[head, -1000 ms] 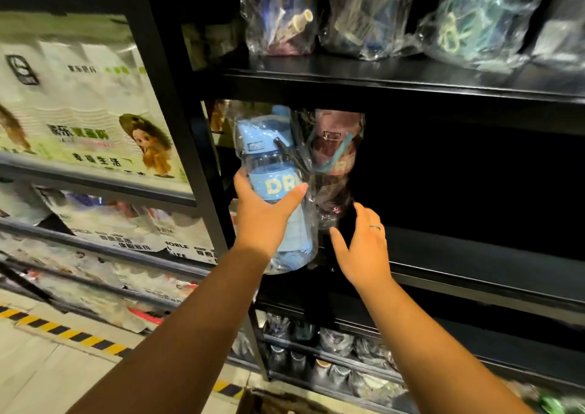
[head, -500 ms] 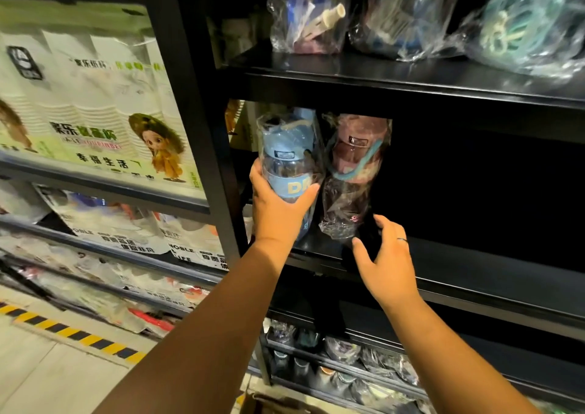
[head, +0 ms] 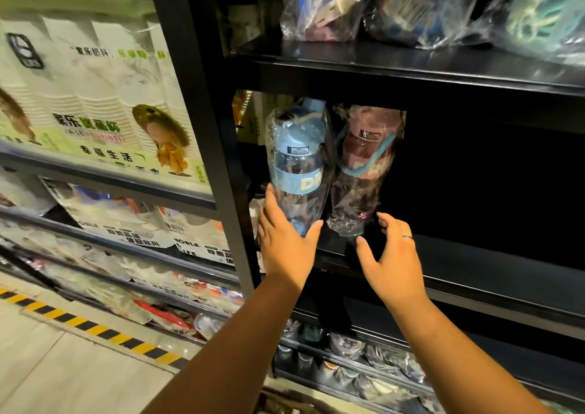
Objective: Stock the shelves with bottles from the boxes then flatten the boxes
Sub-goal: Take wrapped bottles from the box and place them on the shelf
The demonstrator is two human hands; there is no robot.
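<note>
Gripping the blue bottle [head: 297, 166] low on its body, the left hand [head: 285, 246] has its thumb on the right side and its fingers wrapped round the left, over the clear plastic wrapper. That low hold looks chosen to steer the base into place. The base itself is hidden behind the hand, so whether it already rests on the shelf cannot be told. The bottle is at the left end of the middle shelf [head: 474, 255], nearly upright with its cap tipped slightly left, close to the black post [head: 228, 192].

Just to its right, touching or nearly so, is a pink bottle [head: 364, 166] in its own wrapper, leaning a little. The right hand [head: 392, 265] hovers near the foot of that one with fingers spread wide and holding nothing. It is probably ready to steady the pink bottle if the blue one nudges it. No contact is visible.

To the right the middle shelf is dark and bare of stock as far as can be seen, so there is room for many more. Above, the upper shelf [head: 411, 75] carries bagged goods [head: 319, 5]. Below, smaller wrapped bottles [head: 345, 344] line a lower level. The rack to the left holds packs of paper cups [head: 95, 97], with striped floor tape [head: 95, 328] near its foot.
</note>
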